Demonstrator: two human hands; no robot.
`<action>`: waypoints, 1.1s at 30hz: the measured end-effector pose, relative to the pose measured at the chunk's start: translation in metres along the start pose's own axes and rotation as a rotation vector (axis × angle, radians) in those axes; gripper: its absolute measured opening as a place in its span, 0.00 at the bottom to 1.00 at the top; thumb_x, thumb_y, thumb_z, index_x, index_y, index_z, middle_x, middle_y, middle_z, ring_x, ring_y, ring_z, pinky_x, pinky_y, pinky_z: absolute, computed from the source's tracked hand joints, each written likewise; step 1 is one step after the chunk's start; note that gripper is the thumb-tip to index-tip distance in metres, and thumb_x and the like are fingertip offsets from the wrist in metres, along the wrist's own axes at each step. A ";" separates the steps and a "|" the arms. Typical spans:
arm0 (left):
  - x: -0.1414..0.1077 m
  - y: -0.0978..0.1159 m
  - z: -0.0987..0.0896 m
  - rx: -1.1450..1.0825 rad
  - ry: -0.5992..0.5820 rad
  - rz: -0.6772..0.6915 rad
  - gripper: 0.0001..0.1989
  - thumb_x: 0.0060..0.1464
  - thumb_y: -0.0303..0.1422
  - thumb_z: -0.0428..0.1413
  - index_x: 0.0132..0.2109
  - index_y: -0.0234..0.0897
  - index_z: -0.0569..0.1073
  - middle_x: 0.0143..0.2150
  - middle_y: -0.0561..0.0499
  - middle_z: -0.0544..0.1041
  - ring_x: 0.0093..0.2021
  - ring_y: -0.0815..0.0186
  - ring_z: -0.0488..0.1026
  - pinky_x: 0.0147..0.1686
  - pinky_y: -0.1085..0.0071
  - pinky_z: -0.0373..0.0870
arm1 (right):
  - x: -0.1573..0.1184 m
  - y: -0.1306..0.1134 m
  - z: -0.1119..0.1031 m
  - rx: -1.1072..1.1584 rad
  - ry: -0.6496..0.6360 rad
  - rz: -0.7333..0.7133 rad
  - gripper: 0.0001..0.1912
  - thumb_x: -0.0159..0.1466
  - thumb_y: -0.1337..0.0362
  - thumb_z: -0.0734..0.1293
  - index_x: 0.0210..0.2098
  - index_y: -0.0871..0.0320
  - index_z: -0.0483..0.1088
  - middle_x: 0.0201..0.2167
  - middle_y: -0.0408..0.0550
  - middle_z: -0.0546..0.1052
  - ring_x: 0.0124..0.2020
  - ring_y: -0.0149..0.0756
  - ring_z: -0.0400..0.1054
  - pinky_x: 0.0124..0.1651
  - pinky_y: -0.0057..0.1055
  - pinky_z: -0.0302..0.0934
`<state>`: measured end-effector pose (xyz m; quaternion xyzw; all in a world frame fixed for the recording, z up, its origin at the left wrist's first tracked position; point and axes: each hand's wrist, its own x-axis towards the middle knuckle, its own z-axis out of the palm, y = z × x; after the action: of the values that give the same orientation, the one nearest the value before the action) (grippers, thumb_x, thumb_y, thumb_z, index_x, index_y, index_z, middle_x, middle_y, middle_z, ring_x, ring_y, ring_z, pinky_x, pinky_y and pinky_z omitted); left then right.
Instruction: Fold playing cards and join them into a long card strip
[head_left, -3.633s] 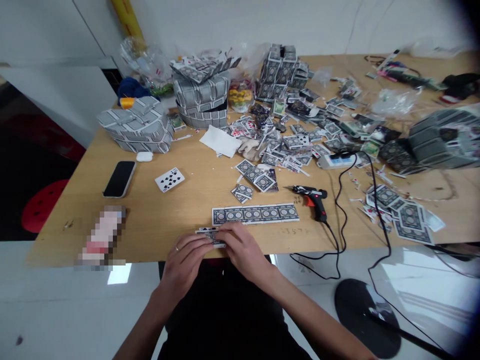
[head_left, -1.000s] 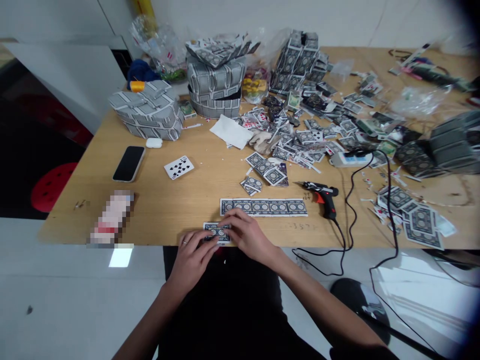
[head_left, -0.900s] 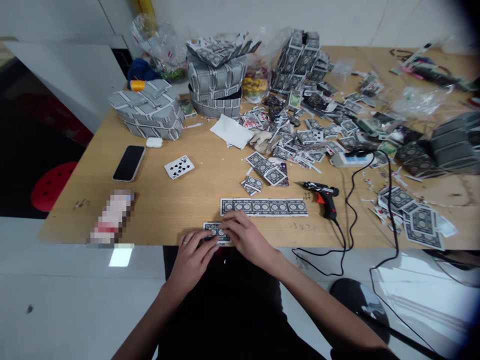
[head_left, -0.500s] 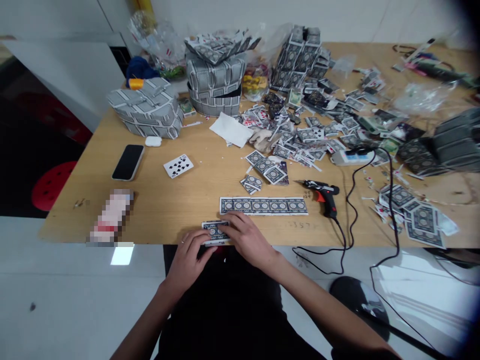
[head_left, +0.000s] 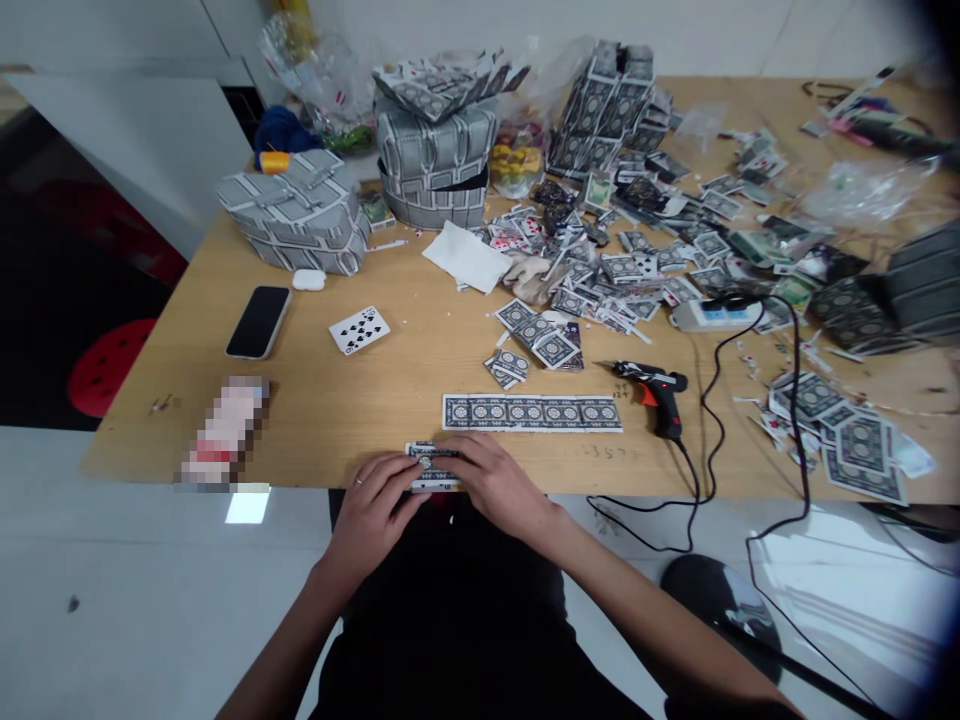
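At the table's front edge, a patterned playing card [head_left: 435, 466] lies back side up between my hands, its near edge folded so a strip of the white face shows. My left hand [head_left: 375, 505] grips its left end, fingers on top and thumb at the near edge. From the right, my right hand [head_left: 495, 485] presses its fingers on the card's other end; its thumb is hidden. Just beyond lies a flat strip of joined cards [head_left: 532, 412], backs up. A few loose cards [head_left: 508, 368] and a black glue gun [head_left: 656, 390] lie farther off.
A phone [head_left: 259, 322], a white earbud case [head_left: 309, 280] and a spades card stack [head_left: 360, 330] lie left. Woven grey baskets [head_left: 300, 215] stand behind. Scattered cards [head_left: 630, 268] cover the back right, near a power strip [head_left: 716, 316]. A black cord [head_left: 712, 480] hangs over the front edge.
Both hands stay on the card at the table edge. My right fingers have shifted slightly down over it, and the view has moved a little.
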<state>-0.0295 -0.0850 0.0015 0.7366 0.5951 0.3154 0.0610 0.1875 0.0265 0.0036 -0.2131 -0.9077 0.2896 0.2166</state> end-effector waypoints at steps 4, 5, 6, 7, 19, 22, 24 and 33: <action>-0.002 -0.001 0.000 0.031 -0.010 0.000 0.16 0.66 0.32 0.63 0.60 0.44 0.77 0.55 0.46 0.83 0.56 0.55 0.79 0.59 0.54 0.72 | 0.002 -0.003 -0.002 0.004 -0.009 0.010 0.26 0.70 0.79 0.64 0.64 0.56 0.70 0.58 0.54 0.78 0.63 0.48 0.69 0.67 0.51 0.67; -0.002 -0.001 0.000 0.040 -0.013 -0.002 0.17 0.66 0.32 0.63 0.60 0.43 0.76 0.55 0.46 0.83 0.57 0.55 0.78 0.60 0.54 0.71 | 0.003 -0.004 -0.003 0.000 -0.012 0.009 0.26 0.70 0.79 0.64 0.64 0.57 0.70 0.58 0.55 0.78 0.62 0.48 0.70 0.66 0.51 0.68; -0.002 -0.001 0.000 0.049 -0.014 -0.005 0.17 0.66 0.32 0.63 0.61 0.43 0.76 0.55 0.46 0.82 0.57 0.54 0.78 0.60 0.53 0.71 | 0.003 -0.005 -0.004 -0.007 -0.014 0.006 0.26 0.69 0.79 0.64 0.64 0.58 0.70 0.58 0.56 0.78 0.62 0.48 0.70 0.66 0.51 0.68; -0.002 0.000 0.000 0.057 -0.016 -0.008 0.18 0.66 0.33 0.63 0.61 0.43 0.76 0.56 0.45 0.82 0.57 0.54 0.78 0.61 0.53 0.71 | 0.004 -0.005 -0.004 -0.015 -0.016 0.000 0.26 0.69 0.80 0.64 0.63 0.58 0.71 0.58 0.57 0.78 0.62 0.49 0.70 0.65 0.52 0.68; 0.002 0.006 -0.002 0.068 -0.063 -0.045 0.24 0.65 0.38 0.63 0.65 0.40 0.72 0.62 0.41 0.80 0.64 0.48 0.74 0.66 0.49 0.66 | 0.000 -0.014 0.001 -0.036 0.036 0.007 0.19 0.72 0.76 0.62 0.59 0.61 0.73 0.50 0.57 0.80 0.54 0.49 0.73 0.60 0.49 0.72; 0.002 0.003 0.000 0.073 -0.074 -0.029 0.26 0.64 0.41 0.64 0.65 0.41 0.72 0.62 0.41 0.80 0.64 0.48 0.74 0.67 0.47 0.65 | 0.005 -0.018 0.006 -0.014 0.097 0.101 0.17 0.74 0.73 0.62 0.60 0.58 0.72 0.52 0.57 0.80 0.54 0.48 0.74 0.59 0.49 0.73; 0.001 0.001 0.001 0.068 -0.067 -0.017 0.25 0.64 0.40 0.65 0.64 0.41 0.73 0.62 0.41 0.80 0.64 0.48 0.74 0.67 0.47 0.65 | 0.009 -0.022 0.009 0.001 0.125 0.170 0.16 0.75 0.71 0.64 0.60 0.58 0.72 0.54 0.58 0.78 0.55 0.49 0.73 0.60 0.51 0.73; -0.001 -0.006 -0.004 -0.022 0.010 -0.007 0.13 0.69 0.29 0.59 0.58 0.44 0.77 0.55 0.47 0.82 0.54 0.58 0.80 0.58 0.58 0.75 | 0.001 -0.028 -0.003 0.128 0.087 0.130 0.22 0.73 0.57 0.70 0.63 0.55 0.70 0.61 0.58 0.73 0.64 0.51 0.67 0.67 0.52 0.66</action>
<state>-0.0367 -0.0852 0.0019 0.7322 0.5945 0.3256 0.0672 0.1806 0.0080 0.0235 -0.2693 -0.8613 0.3511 0.2497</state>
